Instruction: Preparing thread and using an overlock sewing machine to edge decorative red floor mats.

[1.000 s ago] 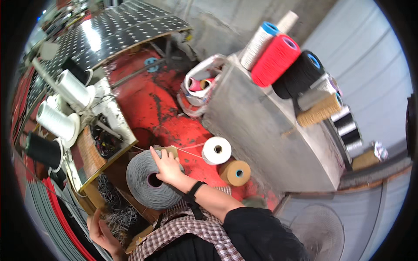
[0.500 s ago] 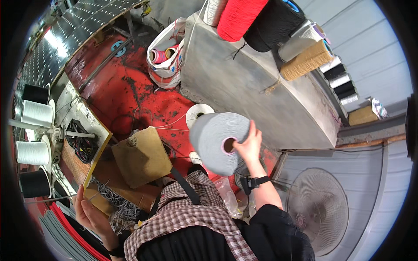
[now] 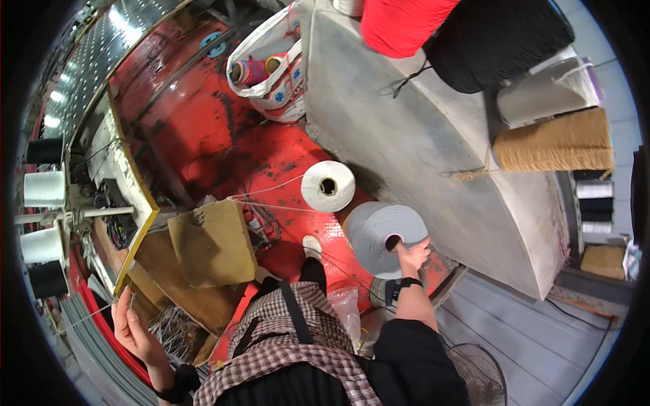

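My right hand (image 3: 412, 256) grips a large grey yarn cone (image 3: 371, 233) at its core hole, the thumb in the hole. The cone is tilted above the red floor, beside the grey slanted block. A white yarn spool (image 3: 344, 184) stands just behind it on the floor, a strand trailing off to the left. On the far left, my left hand (image 3: 137, 336) is raised with its fingers stretched out, close to the yellow-edged board (image 3: 146, 227). A thin strand runs up to its fingers; whether they pinch it is unclear.
Red (image 3: 406, 24), black (image 3: 497, 44) and tan (image 3: 555, 143) yarn cones sit on the grey block (image 3: 399, 108). A white sack (image 3: 284, 95) holds small spools. A yellowish padded seat (image 3: 211, 243) stands at my left. A fan (image 3: 481, 372) is low right; cords cross the floor.
My right hand has carried the grey yarn cone down and to the right, uncovering the white spool. My view has shifted too. The left hand stays nearly in place.
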`<control>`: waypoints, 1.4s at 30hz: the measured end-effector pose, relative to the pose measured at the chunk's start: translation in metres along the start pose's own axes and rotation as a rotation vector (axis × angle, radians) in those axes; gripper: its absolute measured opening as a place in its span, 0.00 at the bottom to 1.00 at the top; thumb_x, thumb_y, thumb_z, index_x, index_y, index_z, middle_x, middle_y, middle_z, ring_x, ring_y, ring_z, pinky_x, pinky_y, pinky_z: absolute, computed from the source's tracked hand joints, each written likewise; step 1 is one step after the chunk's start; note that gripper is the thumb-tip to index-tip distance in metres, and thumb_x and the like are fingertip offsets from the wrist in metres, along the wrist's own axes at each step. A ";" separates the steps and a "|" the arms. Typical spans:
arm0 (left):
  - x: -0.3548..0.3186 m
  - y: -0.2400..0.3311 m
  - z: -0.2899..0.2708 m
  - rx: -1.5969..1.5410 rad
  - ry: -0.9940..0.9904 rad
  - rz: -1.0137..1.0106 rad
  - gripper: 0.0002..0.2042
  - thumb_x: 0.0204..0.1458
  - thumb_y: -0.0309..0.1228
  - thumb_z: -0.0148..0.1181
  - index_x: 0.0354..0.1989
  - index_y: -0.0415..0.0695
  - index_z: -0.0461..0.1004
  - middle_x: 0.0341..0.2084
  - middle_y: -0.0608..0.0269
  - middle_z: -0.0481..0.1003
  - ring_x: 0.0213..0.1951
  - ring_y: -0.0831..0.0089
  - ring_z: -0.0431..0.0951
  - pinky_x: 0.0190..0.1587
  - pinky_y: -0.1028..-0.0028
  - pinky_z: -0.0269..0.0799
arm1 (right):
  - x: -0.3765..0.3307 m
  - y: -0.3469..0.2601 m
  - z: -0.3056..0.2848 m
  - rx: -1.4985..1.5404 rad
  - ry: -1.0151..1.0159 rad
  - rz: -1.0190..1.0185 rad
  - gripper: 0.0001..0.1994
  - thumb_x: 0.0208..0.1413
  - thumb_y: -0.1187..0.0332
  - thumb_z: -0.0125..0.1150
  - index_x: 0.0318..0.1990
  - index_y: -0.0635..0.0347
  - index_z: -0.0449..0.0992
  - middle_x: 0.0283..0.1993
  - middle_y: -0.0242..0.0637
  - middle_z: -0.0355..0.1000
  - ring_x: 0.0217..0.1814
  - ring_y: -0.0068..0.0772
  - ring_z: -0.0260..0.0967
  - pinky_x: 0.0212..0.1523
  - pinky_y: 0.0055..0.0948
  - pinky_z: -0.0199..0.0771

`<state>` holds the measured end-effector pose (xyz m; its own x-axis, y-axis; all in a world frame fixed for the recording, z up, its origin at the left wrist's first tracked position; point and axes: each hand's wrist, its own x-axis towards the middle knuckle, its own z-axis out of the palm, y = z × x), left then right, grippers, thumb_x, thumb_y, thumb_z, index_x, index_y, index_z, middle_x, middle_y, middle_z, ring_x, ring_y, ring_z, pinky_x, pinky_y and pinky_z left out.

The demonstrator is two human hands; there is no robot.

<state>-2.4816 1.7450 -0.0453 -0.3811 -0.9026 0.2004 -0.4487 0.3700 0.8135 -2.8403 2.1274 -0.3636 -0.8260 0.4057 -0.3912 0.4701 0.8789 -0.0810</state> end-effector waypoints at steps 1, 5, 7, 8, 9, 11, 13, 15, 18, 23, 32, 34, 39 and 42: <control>0.001 0.004 0.005 0.042 0.007 0.034 0.17 0.57 0.26 0.44 0.51 0.31 0.71 0.27 0.73 0.58 0.24 0.88 0.53 0.26 0.83 0.45 | 0.005 0.006 0.002 0.002 0.010 -0.054 0.58 0.34 0.53 0.74 0.69 0.51 0.36 0.59 0.54 0.53 0.62 0.57 0.54 0.58 0.51 0.63; 0.003 0.019 0.020 0.109 0.054 0.061 0.17 0.55 0.26 0.44 0.50 0.33 0.72 0.26 0.71 0.59 0.27 0.82 0.56 0.29 0.81 0.50 | 0.028 0.022 0.005 -0.091 -0.053 -0.027 0.63 0.36 0.48 0.72 0.70 0.50 0.26 0.68 0.57 0.44 0.70 0.57 0.43 0.63 0.53 0.55; 0.002 0.026 0.021 0.151 0.107 0.080 0.17 0.55 0.26 0.44 0.49 0.33 0.72 0.25 0.70 0.59 0.27 0.82 0.56 0.29 0.82 0.50 | 0.037 0.026 0.007 -0.063 -0.118 -0.022 0.62 0.37 0.47 0.71 0.70 0.48 0.25 0.71 0.57 0.34 0.74 0.55 0.34 0.66 0.56 0.50; 0.002 0.029 0.020 0.110 0.110 0.083 0.16 0.54 0.25 0.44 0.49 0.33 0.72 0.26 0.70 0.59 0.27 0.82 0.56 0.30 0.82 0.50 | 0.040 0.028 0.008 -0.082 -0.131 -0.039 0.62 0.37 0.47 0.71 0.70 0.48 0.25 0.71 0.57 0.34 0.74 0.55 0.34 0.66 0.56 0.50; 0.001 0.031 0.019 0.066 0.115 0.067 0.16 0.55 0.24 0.44 0.49 0.33 0.72 0.27 0.70 0.59 0.27 0.82 0.56 0.30 0.82 0.51 | 0.040 0.028 0.008 -0.065 -0.164 -0.020 0.61 0.39 0.47 0.70 0.70 0.46 0.25 0.72 0.58 0.32 0.74 0.55 0.31 0.67 0.55 0.48; -0.002 0.035 0.013 0.081 0.131 0.040 0.16 0.55 0.24 0.43 0.50 0.33 0.71 0.28 0.69 0.60 0.27 0.82 0.57 0.29 0.82 0.51 | 0.038 0.021 0.005 -0.019 -0.164 -0.010 0.60 0.40 0.48 0.70 0.70 0.45 0.24 0.72 0.58 0.30 0.75 0.55 0.29 0.67 0.54 0.46; -0.004 0.036 0.006 0.143 0.143 0.082 0.17 0.55 0.24 0.43 0.51 0.33 0.70 0.29 0.68 0.61 0.27 0.83 0.57 0.29 0.82 0.51 | 0.023 0.002 -0.009 -0.125 -0.148 0.051 0.55 0.42 0.52 0.69 0.70 0.48 0.31 0.71 0.57 0.37 0.74 0.55 0.34 0.67 0.52 0.47; -0.005 0.035 -0.003 0.076 0.187 0.060 0.17 0.56 0.25 0.43 0.52 0.32 0.69 0.30 0.69 0.62 0.26 0.84 0.55 0.27 0.82 0.49 | -0.004 -0.038 -0.035 0.005 0.077 -0.118 0.45 0.43 0.57 0.68 0.67 0.58 0.49 0.65 0.57 0.53 0.69 0.55 0.49 0.65 0.49 0.52; -0.008 0.033 -0.016 0.041 0.230 0.067 0.18 0.56 0.25 0.43 0.53 0.32 0.69 0.33 0.69 0.63 0.26 0.85 0.55 0.27 0.82 0.48 | -0.061 -0.130 -0.115 0.688 0.231 -0.833 0.25 0.47 0.68 0.64 0.54 0.66 0.67 0.54 0.52 0.66 0.59 0.53 0.61 0.61 0.45 0.58; -0.016 0.033 -0.032 0.028 0.324 0.098 0.18 0.57 0.26 0.42 0.54 0.32 0.68 0.37 0.67 0.64 0.28 0.84 0.57 0.30 0.84 0.51 | -0.137 -0.291 -0.326 0.700 0.792 -1.521 0.22 0.45 0.71 0.65 0.49 0.64 0.70 0.52 0.48 0.67 0.57 0.48 0.61 0.58 0.41 0.59; -0.036 0.047 -0.052 0.057 0.268 0.150 0.23 0.53 0.35 0.46 0.55 0.32 0.65 0.39 0.54 0.65 0.41 0.63 0.66 0.49 0.68 0.60 | -0.170 -0.389 -0.434 -0.071 0.528 -1.418 0.31 0.39 0.60 0.68 0.55 0.55 0.69 0.51 0.44 0.72 0.58 0.46 0.66 0.63 0.57 0.50; -0.037 0.051 -0.060 0.085 0.207 0.172 0.24 0.49 0.34 0.47 0.54 0.32 0.66 0.50 0.46 0.67 0.54 0.55 0.66 0.59 0.62 0.56 | -0.190 -0.364 -0.419 -0.074 0.535 -1.539 0.24 0.36 0.66 0.69 0.46 0.56 0.71 0.48 0.40 0.71 0.57 0.43 0.64 0.62 0.63 0.48; -0.031 0.052 -0.073 0.156 0.235 0.192 0.21 0.46 0.26 0.49 0.51 0.33 0.69 0.50 0.46 0.69 0.54 0.53 0.68 0.59 0.62 0.59 | -0.265 -0.295 -0.394 -0.234 0.318 -2.117 0.21 0.34 0.74 0.69 0.41 0.57 0.72 0.40 0.35 0.70 0.54 0.37 0.65 0.68 0.57 0.41; -0.033 0.049 -0.077 0.154 0.368 0.201 0.19 0.45 0.19 0.48 0.48 0.33 0.71 0.48 0.48 0.72 0.51 0.55 0.71 0.56 0.64 0.62 | -0.307 -0.281 -0.347 -0.362 0.041 -2.259 0.21 0.34 0.73 0.69 0.41 0.57 0.72 0.41 0.34 0.70 0.53 0.36 0.65 0.68 0.57 0.41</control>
<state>-2.4288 1.7759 0.0305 -0.1724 -0.8171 0.5502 -0.5208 0.5497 0.6532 -2.8270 1.8430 0.0970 0.2335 -0.9694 0.0764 -0.9655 -0.2404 -0.0997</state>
